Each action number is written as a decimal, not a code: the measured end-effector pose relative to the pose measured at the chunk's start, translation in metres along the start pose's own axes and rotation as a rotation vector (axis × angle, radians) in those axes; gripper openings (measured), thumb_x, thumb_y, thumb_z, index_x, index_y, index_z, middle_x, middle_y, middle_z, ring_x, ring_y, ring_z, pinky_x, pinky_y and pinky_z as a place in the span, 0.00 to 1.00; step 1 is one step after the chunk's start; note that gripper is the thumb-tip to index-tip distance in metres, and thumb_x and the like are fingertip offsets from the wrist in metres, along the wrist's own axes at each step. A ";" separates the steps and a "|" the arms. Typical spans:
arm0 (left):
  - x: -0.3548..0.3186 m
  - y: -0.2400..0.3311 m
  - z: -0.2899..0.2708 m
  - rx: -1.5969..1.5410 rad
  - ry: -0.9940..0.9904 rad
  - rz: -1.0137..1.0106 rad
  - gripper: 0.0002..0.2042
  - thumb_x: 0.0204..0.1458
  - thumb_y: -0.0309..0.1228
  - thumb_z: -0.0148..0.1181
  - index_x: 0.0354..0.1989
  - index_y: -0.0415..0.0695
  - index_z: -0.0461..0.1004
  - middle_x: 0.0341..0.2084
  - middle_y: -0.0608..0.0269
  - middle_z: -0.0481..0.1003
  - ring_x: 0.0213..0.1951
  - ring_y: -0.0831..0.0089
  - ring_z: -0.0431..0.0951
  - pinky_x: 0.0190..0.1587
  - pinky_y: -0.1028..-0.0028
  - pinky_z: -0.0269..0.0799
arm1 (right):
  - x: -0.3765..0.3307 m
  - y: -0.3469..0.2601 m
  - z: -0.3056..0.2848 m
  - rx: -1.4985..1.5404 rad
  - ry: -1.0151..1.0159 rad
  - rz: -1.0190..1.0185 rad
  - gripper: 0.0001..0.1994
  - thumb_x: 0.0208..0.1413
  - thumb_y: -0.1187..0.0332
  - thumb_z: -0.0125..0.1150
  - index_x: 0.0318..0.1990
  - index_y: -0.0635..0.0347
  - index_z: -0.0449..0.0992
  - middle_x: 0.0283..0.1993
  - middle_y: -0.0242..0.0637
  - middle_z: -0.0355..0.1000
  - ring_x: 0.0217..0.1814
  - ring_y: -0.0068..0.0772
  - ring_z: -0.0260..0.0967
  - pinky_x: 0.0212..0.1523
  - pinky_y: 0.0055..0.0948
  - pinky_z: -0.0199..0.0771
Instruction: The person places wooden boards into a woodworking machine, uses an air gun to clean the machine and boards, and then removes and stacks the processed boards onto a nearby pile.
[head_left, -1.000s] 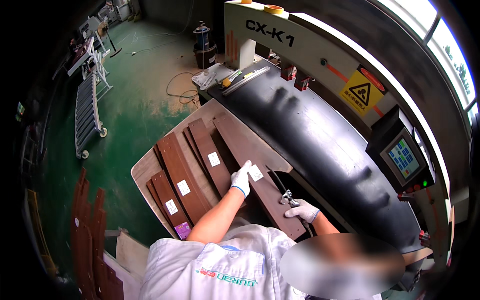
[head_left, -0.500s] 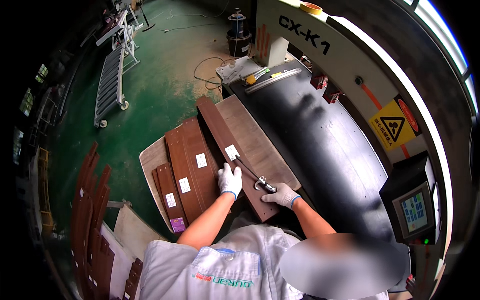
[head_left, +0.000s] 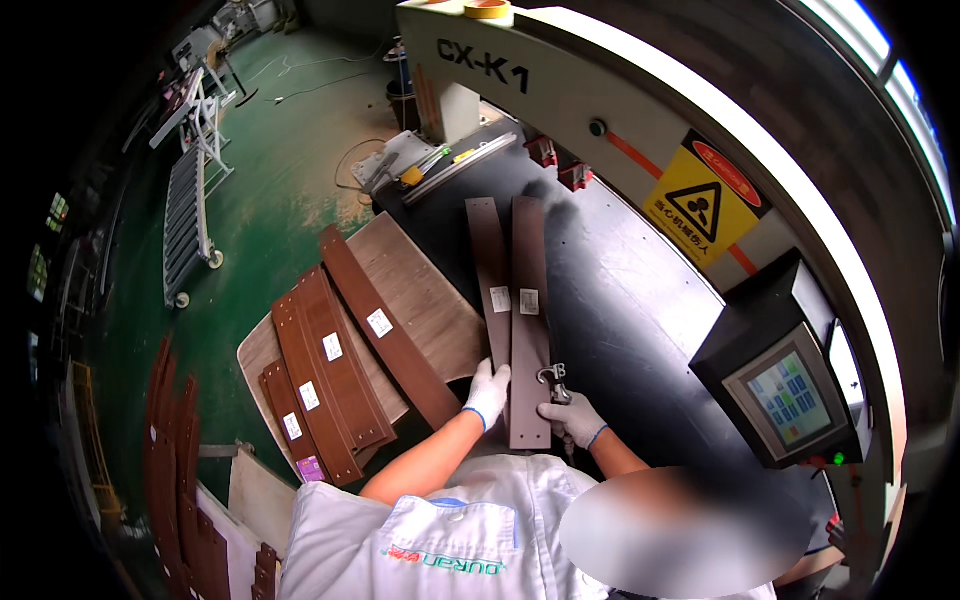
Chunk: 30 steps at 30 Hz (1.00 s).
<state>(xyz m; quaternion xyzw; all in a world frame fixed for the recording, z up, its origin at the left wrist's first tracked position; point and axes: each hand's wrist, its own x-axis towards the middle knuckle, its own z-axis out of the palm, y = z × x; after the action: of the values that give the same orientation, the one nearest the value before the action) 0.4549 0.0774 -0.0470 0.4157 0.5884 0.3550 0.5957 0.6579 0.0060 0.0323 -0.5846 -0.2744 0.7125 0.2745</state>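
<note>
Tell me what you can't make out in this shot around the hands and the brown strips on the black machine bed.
- Head view: near end of the left brown strip is covered by the left hand.
- The right hand hides part of the metal tool; its kind is unclear.
- White labels on the strips are too small to tell apart.
- The control screen icons are too small.
- The stack of strips runs under the person's shoulder.

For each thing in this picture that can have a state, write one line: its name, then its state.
Two brown boards: flat, side by side on the black machine bed.
Left hand: gloved, resting on the left board's near end.
Right hand: gloved, holding a metal clamp at the right board.
Control screen: lit.
Labelled boards: stacked on the wooden table.
</note>
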 end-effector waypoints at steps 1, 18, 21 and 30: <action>0.007 0.001 0.010 -0.079 -0.011 -0.061 0.24 0.65 0.31 0.56 0.68 0.36 0.65 0.54 0.47 0.78 0.54 0.60 0.77 0.61 0.63 0.71 | -0.001 -0.002 -0.003 0.018 -0.003 -0.013 0.13 0.58 0.62 0.72 0.30 0.53 0.72 0.19 0.28 0.66 0.17 0.23 0.60 0.17 0.29 0.55; 0.134 0.115 -0.102 1.347 -0.474 0.561 0.51 0.41 0.57 0.75 0.75 0.48 0.63 0.71 0.40 0.60 0.71 0.38 0.59 0.73 0.50 0.57 | 0.130 -0.038 0.013 -0.530 0.493 -0.246 0.34 0.54 0.65 0.68 0.68 0.67 0.67 0.55 0.54 0.77 0.56 0.47 0.77 0.59 0.37 0.77; 0.138 0.096 -0.131 1.486 -0.654 0.738 0.52 0.38 0.58 0.76 0.75 0.51 0.64 0.75 0.40 0.53 0.74 0.33 0.52 0.75 0.47 0.55 | 0.126 -0.093 0.042 -0.431 0.245 -0.212 0.52 0.52 0.64 0.69 0.80 0.71 0.44 0.75 0.62 0.61 0.77 0.52 0.61 0.75 0.33 0.58; 0.251 0.133 -0.193 1.454 -0.818 0.924 0.49 0.34 0.57 0.77 0.70 0.55 0.68 0.74 0.45 0.56 0.73 0.33 0.55 0.71 0.46 0.65 | 0.202 -0.139 0.088 -0.446 0.217 -0.121 0.57 0.51 0.62 0.73 0.80 0.70 0.39 0.53 0.48 0.74 0.50 0.36 0.73 0.52 0.31 0.76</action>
<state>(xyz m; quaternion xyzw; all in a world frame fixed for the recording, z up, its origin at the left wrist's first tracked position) 0.2849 0.3751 -0.0205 0.9677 0.1886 -0.0704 0.1518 0.5475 0.2402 0.0080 -0.6861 -0.4284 0.5497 0.2086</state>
